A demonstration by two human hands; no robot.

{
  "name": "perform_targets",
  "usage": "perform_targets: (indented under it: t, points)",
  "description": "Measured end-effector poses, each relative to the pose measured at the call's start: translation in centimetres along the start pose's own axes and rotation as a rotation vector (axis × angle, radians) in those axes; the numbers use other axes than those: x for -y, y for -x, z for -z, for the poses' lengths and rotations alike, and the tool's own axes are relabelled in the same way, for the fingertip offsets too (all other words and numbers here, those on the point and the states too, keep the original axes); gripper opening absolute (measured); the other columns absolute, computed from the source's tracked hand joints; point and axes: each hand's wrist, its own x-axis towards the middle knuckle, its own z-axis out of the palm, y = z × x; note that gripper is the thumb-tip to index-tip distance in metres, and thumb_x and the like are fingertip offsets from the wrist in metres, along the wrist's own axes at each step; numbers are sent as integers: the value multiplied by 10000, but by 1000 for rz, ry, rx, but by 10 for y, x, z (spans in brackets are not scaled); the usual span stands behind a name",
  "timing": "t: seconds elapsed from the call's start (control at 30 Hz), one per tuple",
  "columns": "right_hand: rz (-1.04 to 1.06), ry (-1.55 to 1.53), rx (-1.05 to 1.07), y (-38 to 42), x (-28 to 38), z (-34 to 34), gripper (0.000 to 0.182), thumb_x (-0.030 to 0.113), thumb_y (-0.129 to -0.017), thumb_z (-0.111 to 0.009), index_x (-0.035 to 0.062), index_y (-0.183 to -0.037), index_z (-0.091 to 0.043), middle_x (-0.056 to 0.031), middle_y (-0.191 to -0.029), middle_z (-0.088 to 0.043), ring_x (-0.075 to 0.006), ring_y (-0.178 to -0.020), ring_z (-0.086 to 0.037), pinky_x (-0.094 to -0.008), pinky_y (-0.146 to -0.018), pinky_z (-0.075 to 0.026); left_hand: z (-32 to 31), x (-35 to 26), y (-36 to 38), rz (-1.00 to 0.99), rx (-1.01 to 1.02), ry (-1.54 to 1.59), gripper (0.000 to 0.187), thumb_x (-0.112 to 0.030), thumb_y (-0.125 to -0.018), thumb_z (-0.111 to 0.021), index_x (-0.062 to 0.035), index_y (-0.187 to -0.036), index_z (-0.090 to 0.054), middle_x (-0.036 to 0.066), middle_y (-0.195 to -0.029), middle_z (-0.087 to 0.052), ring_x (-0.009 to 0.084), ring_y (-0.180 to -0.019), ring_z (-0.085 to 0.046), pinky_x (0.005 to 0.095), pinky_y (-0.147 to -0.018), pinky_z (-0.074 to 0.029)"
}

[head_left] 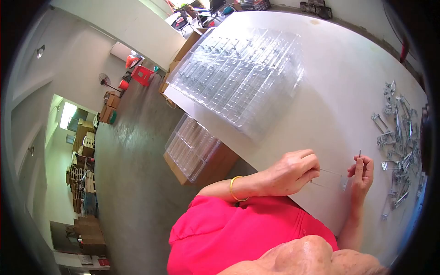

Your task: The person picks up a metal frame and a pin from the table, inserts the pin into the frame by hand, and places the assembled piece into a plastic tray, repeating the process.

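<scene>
1. Thin metal wires (330,172), or perhaps one bent wire, reach from the left hand (294,172) toward the right hand (362,174), above the near part of the pale worktop (337,114).
2. The left hand's grip is clenched on the wire ends, knuckles up. The right hand's grip pinches a short dark rod (360,153) at the fingertips; whether that rod joins the wires is too small to tell.
3. The step in hand looks like fine two-handed handling of small metal parts. The next move would seem to call for a steady left hand and a light, well-aligned right fingertip pinch.
4. The worktop's edge runs slantwise beneath the left hand, with the floor (137,183) beyond, so a dropped part could fall that way.
5. Just right of the right hand lie loose metal brackets (403,160), tangled together, leaving little sideways room there.
6. Bare worktop lies ahead of both hands, as far as the stacked clear plastic trays (233,78). More clear trays (195,149) rest on a cardboard box (224,162) below the worktop, well apart from the hands.
</scene>
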Motion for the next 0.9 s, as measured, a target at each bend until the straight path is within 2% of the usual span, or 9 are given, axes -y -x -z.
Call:
perform_targets:
  t: [0.23,0.3,0.43,0.5,0.53,0.6,0.7,0.9]
  points:
    - [-10,24,21,-1,2,-1,169,217,-1081,-529,60,-1044,-584,10,-743,-559,-51,-649,-516,-209,-580,-419,69,-31,18,10,-123,-95,123,30,-870,-730,-17,-936,-637,107,-901,-639,266,-788,-644,362,-683,-529]
    - [-15,39,21,-2,0,0,166,214,-1080,-528,66,-1032,-583,9,-738,-561,-52,-644,-517,-209,-575,-416,86,-32,23,35,-265,-192,121,40,-864,-735,-12,-916,-640,101,-896,-656,249,-794,-650,341,-689,-531]
    - [-20,42,37,-2,-3,2,192,243,-1081,-532,68,-1025,-588,16,-765,-566,-44,-642,-517,-200,-563,-409,123,-22,33,121,-542,-335,84,25,-883,-742,-5,-909,-668,62,-876,-676,133,-778,-627,269,-718,-517]
    - [-59,64,32,-1,1,0,193,251,-1079,-535,77,-1017,-594,27,-751,-558,-41,-641,-512,-201,-567,-405,144,-14,35,243,-682,-410,60,-19,-912,-732,1,-897,-677,25,-824,-676,87,-749,-598,250,-704,-509]
    - [-60,65,34,0,3,-2,193,251,-1079,-535,77,-1017,-594,27,-751,-558,-41,-641,-512,-201,-567,-405,153,-11,34,245,-683,-411,60,-19,-912,-732,1,-897,-677,25,-824,-676,87,-749,-598,250,-704,-509]
    - [-63,54,21,1,7,-5,177,236,-1075,-544,80,-1004,-589,28,-729,-552,-39,-636,-499,-196,-570,-403,173,-2,30,439,-817,-431,98,-58,-933,-723,15,-880,-686,8,-763,-668,62,-712,-574,242,-672,-494]
    - [-69,71,23,1,9,-5,180,244,-1074,-550,83,-1005,-589,32,-728,-548,-36,-635,-492,-193,-571,-399,201,25,30,527,-822,-494,138,-85,-933,-726,31,-866,-693,13,-734,-666,63,-684,-570,240,-651,-483]
    - [-89,80,21,0,8,-4,178,241,-1073,-552,85,-996,-590,38,-713,-544,-36,-623,-492,-189,-558,-386,214,46,15,640,-778,-541,173,-120,-912,-740,45,-869,-711,48,-704,-685,78,-651,-584,258,-615,-481]
